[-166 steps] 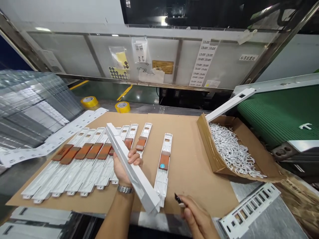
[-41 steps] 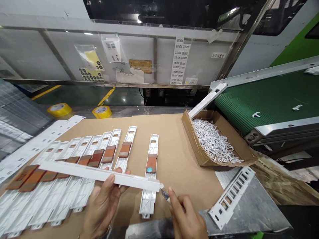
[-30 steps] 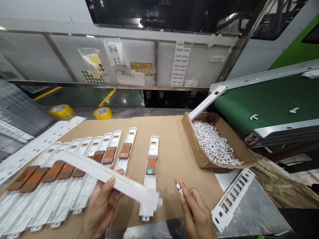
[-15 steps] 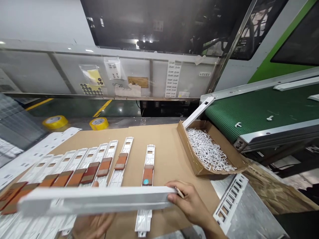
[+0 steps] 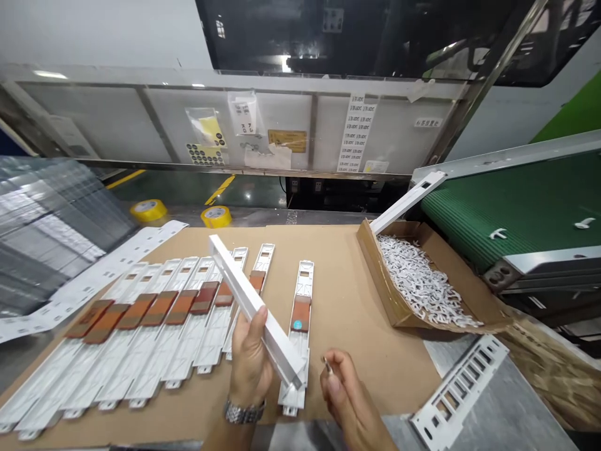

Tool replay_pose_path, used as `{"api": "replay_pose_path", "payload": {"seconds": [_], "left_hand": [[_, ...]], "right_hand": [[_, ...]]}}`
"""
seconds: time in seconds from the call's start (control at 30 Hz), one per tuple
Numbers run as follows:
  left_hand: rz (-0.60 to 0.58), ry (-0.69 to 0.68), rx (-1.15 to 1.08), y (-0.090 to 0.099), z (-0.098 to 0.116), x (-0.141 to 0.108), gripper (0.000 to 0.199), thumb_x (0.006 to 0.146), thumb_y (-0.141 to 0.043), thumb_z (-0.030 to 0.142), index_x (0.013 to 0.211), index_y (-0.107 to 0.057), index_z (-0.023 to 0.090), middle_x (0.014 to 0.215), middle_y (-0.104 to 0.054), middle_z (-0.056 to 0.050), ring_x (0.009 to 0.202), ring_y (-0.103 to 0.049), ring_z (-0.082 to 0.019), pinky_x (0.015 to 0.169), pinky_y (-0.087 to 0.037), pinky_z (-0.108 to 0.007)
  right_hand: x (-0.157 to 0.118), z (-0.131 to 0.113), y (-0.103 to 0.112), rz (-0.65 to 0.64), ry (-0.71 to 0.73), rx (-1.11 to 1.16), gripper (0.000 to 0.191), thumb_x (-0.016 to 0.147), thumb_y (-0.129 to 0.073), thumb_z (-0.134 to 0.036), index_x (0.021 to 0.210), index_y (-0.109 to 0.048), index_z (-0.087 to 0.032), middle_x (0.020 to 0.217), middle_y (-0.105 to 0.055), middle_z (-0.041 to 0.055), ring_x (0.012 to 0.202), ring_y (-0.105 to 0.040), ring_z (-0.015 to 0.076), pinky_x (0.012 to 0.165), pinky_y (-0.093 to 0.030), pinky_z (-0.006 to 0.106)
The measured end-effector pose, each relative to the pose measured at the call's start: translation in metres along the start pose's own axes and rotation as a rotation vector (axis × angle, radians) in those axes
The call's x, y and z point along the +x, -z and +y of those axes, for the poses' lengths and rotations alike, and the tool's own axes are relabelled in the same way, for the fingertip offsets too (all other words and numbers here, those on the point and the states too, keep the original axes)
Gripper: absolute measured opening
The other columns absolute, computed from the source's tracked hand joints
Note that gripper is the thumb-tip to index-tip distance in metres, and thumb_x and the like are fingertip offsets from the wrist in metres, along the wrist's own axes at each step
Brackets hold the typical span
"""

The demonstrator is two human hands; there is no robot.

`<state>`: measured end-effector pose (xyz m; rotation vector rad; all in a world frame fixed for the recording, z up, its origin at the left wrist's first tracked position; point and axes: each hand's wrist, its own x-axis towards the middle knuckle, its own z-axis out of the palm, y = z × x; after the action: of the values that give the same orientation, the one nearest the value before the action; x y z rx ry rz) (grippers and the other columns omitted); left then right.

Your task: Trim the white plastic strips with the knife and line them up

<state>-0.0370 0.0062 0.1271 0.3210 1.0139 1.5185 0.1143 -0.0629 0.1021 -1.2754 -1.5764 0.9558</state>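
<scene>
My left hand (image 5: 252, 357), with a metal watch on its wrist, is wrapped round a long white plastic profile (image 5: 257, 307). The profile slants from upper left to lower right above the cardboard. In my right hand (image 5: 345, 394) a small thin tool (image 5: 327, 365) with a metallic tip is pinched between thumb and fingers, just right of the profile's lower end; its exact kind is too small to make out. Beneath the profile lies a single white plastic strip (image 5: 304, 279) bearing a reddish-brown block (image 5: 302, 310) with a blue-green round sticker.
Several similar strips (image 5: 181, 341) with brown blocks lie in a row at left. A cardboard box (image 5: 380, 294) of small white plastic pieces (image 5: 422, 282) stands at right, beside a green conveyor belt (image 5: 530, 207). A slotted white part (image 5: 462, 391) and yellow tape rolls (image 5: 216, 217) also lie around.
The profile has swung from level to a steep slant. My left hand has closed round it; my right hand has let go of its end and dropped lower, still holding the small tool.
</scene>
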Motion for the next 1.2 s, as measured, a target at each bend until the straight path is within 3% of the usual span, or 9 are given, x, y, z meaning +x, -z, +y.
{"api": "replay_pose_path", "payload": {"seconds": [0.07, 0.13, 0.23, 0.3, 0.47, 0.6, 1.2], "left_hand": [[0.004, 0.025, -0.014, 0.005, 0.002, 0.005, 0.032, 0.067, -0.073, 0.030, 0.087, -0.050, 0.021, 0.060, -0.043, 0.009, 0.048, -0.045, -0.005, 0.043, -0.040, -0.015], [-0.008, 0.048, -0.035, 0.009, 0.000, 0.007, 0.033, 0.066, -0.074, 0.030, 0.084, -0.048, 0.021, 0.058, -0.042, 0.009, 0.046, -0.043, -0.004, 0.040, -0.037, -0.014], [-0.056, 0.062, -0.073, 0.010, -0.001, 0.005, 0.033, 0.065, -0.074, 0.028, 0.077, -0.045, 0.020, 0.058, -0.040, 0.009, 0.045, -0.040, -0.003, 0.038, -0.033, -0.012], [-0.090, 0.062, -0.093, 0.009, -0.001, 0.003, 0.032, 0.066, -0.073, 0.026, 0.074, -0.043, 0.020, 0.058, -0.039, 0.009, 0.045, -0.039, -0.002, 0.038, -0.032, -0.012], [-0.147, 0.056, -0.120, 0.008, 0.001, 0.001, 0.031, 0.067, -0.070, 0.024, 0.088, -0.048, 0.023, 0.060, -0.038, 0.009, 0.045, -0.037, -0.003, 0.037, -0.030, -0.012], [-0.167, 0.050, -0.127, 0.010, 0.000, -0.001, 0.037, 0.067, -0.069, 0.023, 0.098, -0.048, 0.024, 0.060, -0.038, 0.009, 0.046, -0.035, -0.004, 0.036, -0.029, -0.012], [-0.173, 0.074, -0.085, 0.008, -0.001, -0.004, 0.037, 0.068, -0.067, 0.023, 0.101, -0.049, 0.024, 0.059, -0.035, 0.009, 0.044, -0.030, -0.004, 0.036, -0.029, -0.012]], "right_hand": [[-0.006, -0.002, 0.005, -0.182, -0.043, 0.079, 0.031, 0.096, -0.026, -0.041, 0.090, -0.050, -0.021, 0.061, -0.048, -0.0042, 0.051, -0.048, 0.0097, 0.052, -0.040, 0.019], [-0.010, -0.003, 0.007, -0.259, -0.029, 0.058, 0.030, 0.096, -0.028, -0.038, 0.085, -0.050, -0.021, 0.068, -0.051, -0.0017, 0.058, -0.050, 0.0106, 0.056, -0.040, 0.020], [-0.014, -0.003, 0.005, -0.225, -0.014, -0.062, 0.027, 0.096, -0.030, -0.035, 0.087, -0.052, -0.022, 0.073, -0.055, 0.0001, 0.066, -0.052, 0.0121, 0.061, -0.038, 0.020], [-0.015, -0.003, 0.002, -0.212, -0.041, -0.127, 0.029, 0.096, -0.030, -0.036, 0.082, -0.051, -0.022, 0.068, -0.053, -0.0013, 0.061, -0.050, 0.0114, 0.057, -0.036, 0.020], [-0.016, -0.006, -0.005, -0.220, -0.080, -0.243, 0.036, 0.096, -0.027, -0.041, 0.067, -0.038, -0.022, 0.056, -0.044, -0.0046, 0.049, -0.042, 0.0095, 0.048, -0.027, 0.021], [-0.016, -0.008, -0.008, -0.238, -0.093, -0.267, 0.037, 0.096, -0.026, -0.041, 0.066, -0.035, -0.022, 0.054, -0.043, -0.0050, 0.048, -0.042, 0.0093, 0.048, -0.025, 0.022], [-0.016, -0.011, -0.008, -0.291, -0.124, -0.212, 0.037, 0.096, -0.028, -0.040, 0.064, -0.031, -0.022, 0.056, -0.042, -0.0049, 0.050, -0.041, 0.0091, 0.050, -0.025, 0.022]]}}
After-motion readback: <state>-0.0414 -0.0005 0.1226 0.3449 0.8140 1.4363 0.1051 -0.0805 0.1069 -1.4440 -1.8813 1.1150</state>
